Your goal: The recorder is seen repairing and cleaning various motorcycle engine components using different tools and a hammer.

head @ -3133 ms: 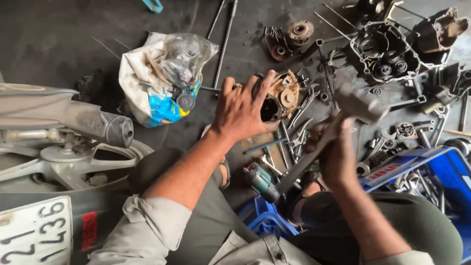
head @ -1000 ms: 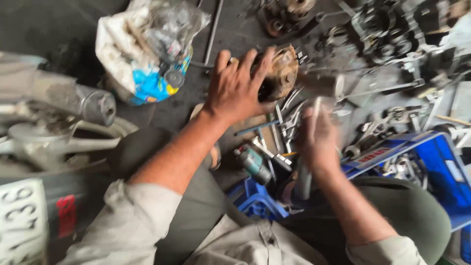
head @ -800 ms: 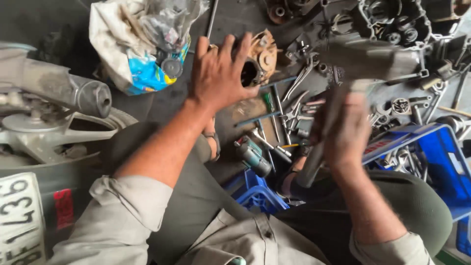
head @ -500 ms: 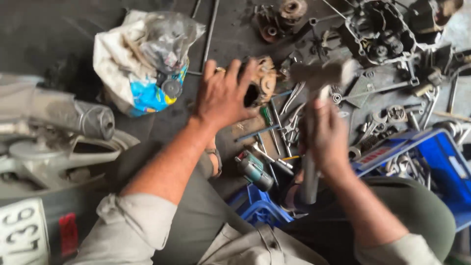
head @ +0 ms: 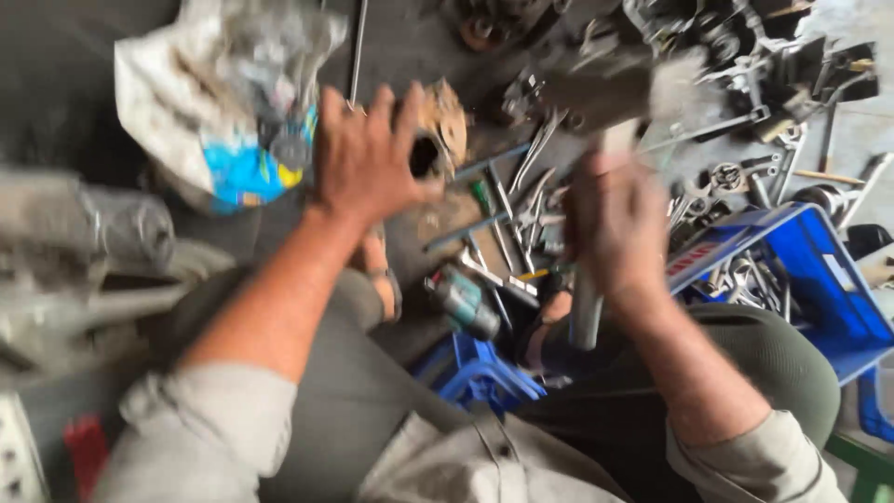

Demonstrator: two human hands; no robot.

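Two hands are working here, well apart from each other. Your left hand [head: 368, 154] is lying flat with its fingers spread, pressing on a rusty round metal part [head: 438, 135] that is sitting on the dark floor [head: 410, 47]; the part's dark hole is showing just beside your thumb. Your right hand [head: 615, 228] is wrapped tight around the handle of a hammer [head: 605, 93], gripping it mid-shaft, so the grey handle end is sticking out below your fist and the blocky head is riding above it, blurred, a little up and to the right of the rusty part. Whether the head is touching anything cannot be told through the blur.

Between your hands, loose wrenches and pliers [head: 517, 210] are lying scattered on the floor, and a small teal-banded tool [head: 463, 303] is resting just below them, near your knee. A sandalled foot [head: 377, 279] is showing under your left forearm.

Further out, a blue plastic crate [head: 819, 279] holding more metal tools is sitting to your right, next to your thigh. A second blue plastic piece [head: 470, 373] is peeking out between your legs. Up and left of your left hand, a crumpled white and blue bag [head: 223, 102] is lying on the floor. Dark engine parts [head: 745, 47] are crowding the upper right. At far left, grey machine parts [head: 84, 251] are appearing too blurred to identify.
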